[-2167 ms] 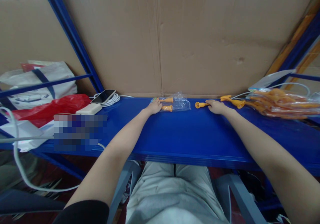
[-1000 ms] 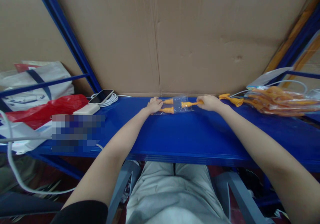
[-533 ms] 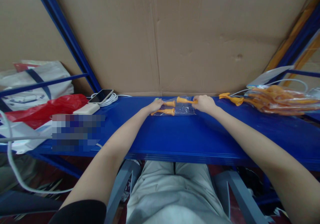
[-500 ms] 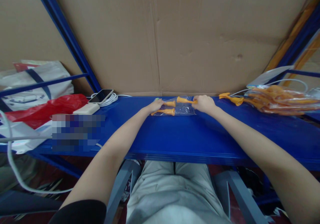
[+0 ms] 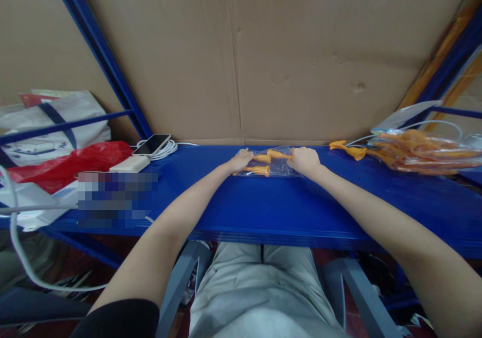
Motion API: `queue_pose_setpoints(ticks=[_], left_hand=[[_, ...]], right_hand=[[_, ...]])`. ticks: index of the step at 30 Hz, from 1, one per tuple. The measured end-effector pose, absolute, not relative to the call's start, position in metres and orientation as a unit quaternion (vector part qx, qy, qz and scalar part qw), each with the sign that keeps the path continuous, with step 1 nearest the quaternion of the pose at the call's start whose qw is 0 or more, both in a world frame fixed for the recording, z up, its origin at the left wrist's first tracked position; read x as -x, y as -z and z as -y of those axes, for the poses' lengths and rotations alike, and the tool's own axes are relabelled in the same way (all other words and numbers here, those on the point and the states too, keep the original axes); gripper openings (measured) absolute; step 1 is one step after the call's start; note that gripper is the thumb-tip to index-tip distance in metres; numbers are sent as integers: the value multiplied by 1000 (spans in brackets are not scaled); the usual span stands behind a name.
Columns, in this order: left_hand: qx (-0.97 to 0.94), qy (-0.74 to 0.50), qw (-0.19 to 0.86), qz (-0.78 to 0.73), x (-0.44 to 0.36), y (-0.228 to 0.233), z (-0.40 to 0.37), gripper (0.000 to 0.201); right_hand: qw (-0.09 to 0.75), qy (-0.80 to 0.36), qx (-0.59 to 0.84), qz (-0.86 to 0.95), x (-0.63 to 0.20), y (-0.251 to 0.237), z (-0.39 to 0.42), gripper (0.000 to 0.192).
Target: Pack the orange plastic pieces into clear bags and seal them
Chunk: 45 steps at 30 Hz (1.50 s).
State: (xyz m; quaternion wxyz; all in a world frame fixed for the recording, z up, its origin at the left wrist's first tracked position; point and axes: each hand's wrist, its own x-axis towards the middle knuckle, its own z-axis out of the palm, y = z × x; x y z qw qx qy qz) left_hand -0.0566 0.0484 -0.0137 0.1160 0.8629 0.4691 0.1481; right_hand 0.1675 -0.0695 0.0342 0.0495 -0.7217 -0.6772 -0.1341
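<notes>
Blue shelf (image 5: 263,207) w/ blue steel posts (image 5: 109,62), cardboard (image 5: 282,57) as back wall just beyond the fingers. Well left of fingers: phone (image 5: 152,144) on white cable, red bag (image 5: 71,164). Dim floor below, even light.

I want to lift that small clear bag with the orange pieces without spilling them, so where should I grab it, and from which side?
Probably pinch the clear bag at its right end, coming from the right, where the right hand is pushing an orange piece in, so that end looks open. The left hand holds the other end flat on the blue shelf.
</notes>
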Motion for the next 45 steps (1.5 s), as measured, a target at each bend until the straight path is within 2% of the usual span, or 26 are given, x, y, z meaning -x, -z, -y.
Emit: queue_pose_setpoints(ticks=[5,10,17,23,26,29,31,34,41,45], left_hand=[[-842,-134,162,-498,54,6,-38,65],[-833,-152,161,-507,52,6,-36,63],[-837,-154,146,-504,51,9,-40,62],[-836,-151,161,-503,50,10,-40,65],[-834,-156,160,-504,49,10,-41,65],[-837,-162,158,-499,49,11,-42,64],[-838,-162,161,-495,49,13,-44,64],[-840,-164,166,-489,49,14,-45,65],[-838,-174,172,-487,45,15,-43,63],[-812,-217,174,-513,43,17,-47,66]], right_hand=[[77,122,724,675,-166,-31,68,38],[185,62,711,676,-172,-19,56,45],[347,-46,658,666,-183,-3,36,17],[401,-96,648,640,-181,-6,37,4],[438,-144,644,610,-178,-5,35,6],[489,-261,623,552,-174,-3,32,11],[502,-334,612,512,-172,-2,32,17],[502,-374,604,493,-170,-2,33,20],[532,-366,575,501,-169,1,36,26],[505,-338,570,553,-170,2,35,25]])
